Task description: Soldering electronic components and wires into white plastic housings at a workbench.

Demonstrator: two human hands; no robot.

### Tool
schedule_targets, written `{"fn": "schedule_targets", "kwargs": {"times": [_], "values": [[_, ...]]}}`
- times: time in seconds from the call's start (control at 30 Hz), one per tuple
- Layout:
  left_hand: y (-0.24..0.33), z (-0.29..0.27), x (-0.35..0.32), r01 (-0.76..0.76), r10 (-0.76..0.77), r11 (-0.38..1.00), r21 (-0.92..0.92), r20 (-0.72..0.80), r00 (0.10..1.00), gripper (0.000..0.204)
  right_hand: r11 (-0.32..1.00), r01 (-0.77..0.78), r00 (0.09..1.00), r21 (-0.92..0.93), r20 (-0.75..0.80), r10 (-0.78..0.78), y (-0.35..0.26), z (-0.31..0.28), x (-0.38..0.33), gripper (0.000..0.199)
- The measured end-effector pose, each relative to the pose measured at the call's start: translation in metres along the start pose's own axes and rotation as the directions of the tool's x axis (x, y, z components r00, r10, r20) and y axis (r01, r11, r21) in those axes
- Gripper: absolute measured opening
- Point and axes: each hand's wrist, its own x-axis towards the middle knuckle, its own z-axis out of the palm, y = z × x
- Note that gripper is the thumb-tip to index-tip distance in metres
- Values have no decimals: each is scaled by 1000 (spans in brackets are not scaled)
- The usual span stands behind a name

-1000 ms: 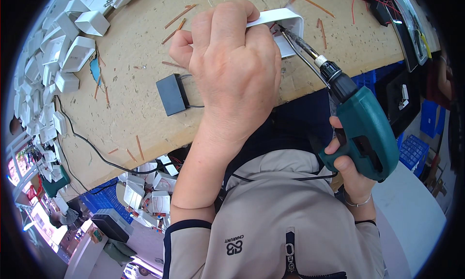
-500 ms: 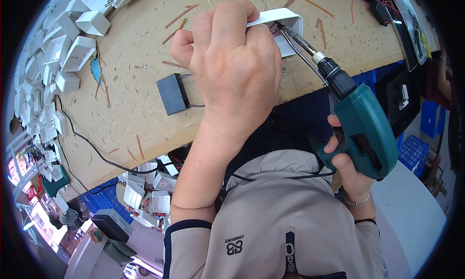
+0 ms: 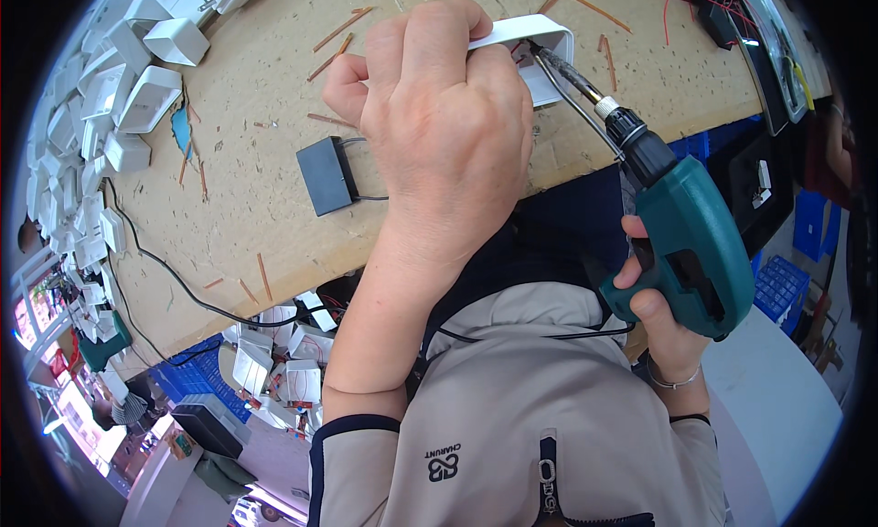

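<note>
Across the upper field runs a pale particle-board workbench [image 3: 274, 207], its left margin banked with empty white plastic housings [image 3: 101, 115] and its surface strewn with short copper-coloured wire offcuts [image 3: 338, 28]; more housings lie in a blue crate [image 3: 274, 362] below the edge. At centre the left hand [image 3: 439, 134] is closed over a white plastic casing [image 3: 540, 47], pressing it against the bench top, fingers wrapped over its near rim so that most of the shell is hidden. To the right, the right hand [image 3: 663, 317] grips the handle of a teal electric screwdriver [image 3: 686, 234], forefinger lying by the trigger; the long bit [image 3: 567, 74] slants up and left into the casing's open mouth, where red wiring shows. A small black box [image 3: 325, 175] with thin leads sits just beside the left wrist. Judged from this arrangement, the slanted bit could ride out of the screw head and scar the plastic or nick the wiring, and because the holding fingers lie close to the tip, a slip or a casing twisting under torque could catch them
</note>
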Motion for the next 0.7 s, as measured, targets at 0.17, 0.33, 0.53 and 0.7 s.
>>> {"fn": "schedule_targets", "kwargs": {"times": [0.17, 0.33, 0.53, 0.7], "values": [[0, 0, -1, -7, 7, 1000, 11, 0, 1000, 3, 1000, -17, 1000, 9, 8, 17, 2, -2, -3, 73], [2, 0, 0, 15, -15, 1000, 6, 3, 1000, 3, 1000, 28, 1000, 11, -4, -28, 2, -5, -7, 73], [0, 2, -1, -7, 8, 1000, 15, -8, 1000, 3, 999, 43, 999, -19, -20, -43, 1, -8, -14, 74], [2, -3, 1, 5, -5, 1000, 22, -2, 1000, 2, 995, 101, 989, 18, -113, -99, 0, -8, -16, 75]]}}
